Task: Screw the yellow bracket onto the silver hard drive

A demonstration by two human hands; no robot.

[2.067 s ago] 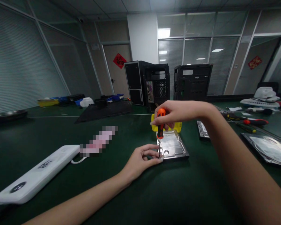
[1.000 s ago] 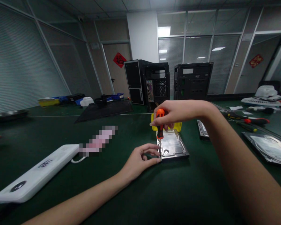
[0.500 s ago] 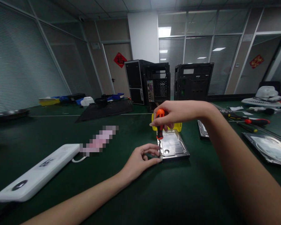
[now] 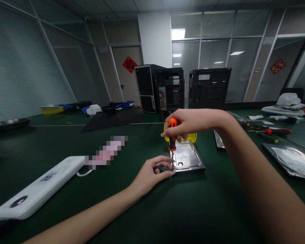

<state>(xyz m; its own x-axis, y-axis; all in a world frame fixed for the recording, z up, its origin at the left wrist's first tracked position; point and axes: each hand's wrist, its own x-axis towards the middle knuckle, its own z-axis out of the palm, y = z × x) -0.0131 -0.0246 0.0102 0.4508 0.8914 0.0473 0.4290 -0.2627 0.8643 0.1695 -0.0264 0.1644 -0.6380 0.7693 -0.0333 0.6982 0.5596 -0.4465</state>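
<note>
At the lower left of the frame, a white device (image 4: 40,189) is lying aslant on the green table (image 4: 142,220). Near the middle, the left hand (image 4: 149,173) is resting low against the near left corner of the drive (image 4: 186,157), apparently steadying it and guiding the tip. Its thumb is stretching out to the corner and its fingers are curling close together by the shaft; whether they are pinching it, I cannot tell.

The right hand (image 4: 190,122) is arching above, thumb and fingers pinching the handle of the screwdriver (image 4: 172,135). It is holding the tool nearly upright, likely so that the tip is meeting the corner squarely. The drive is lying flat, just in front of a yellow thing (image 4: 192,137), giving the tool a firm base.

At the right, two more drives (image 4: 292,161) and loose tools (image 4: 278,131) are lying apart. Beyond, at upper centre, black computer cases (image 4: 209,86) are standing upright.
</note>
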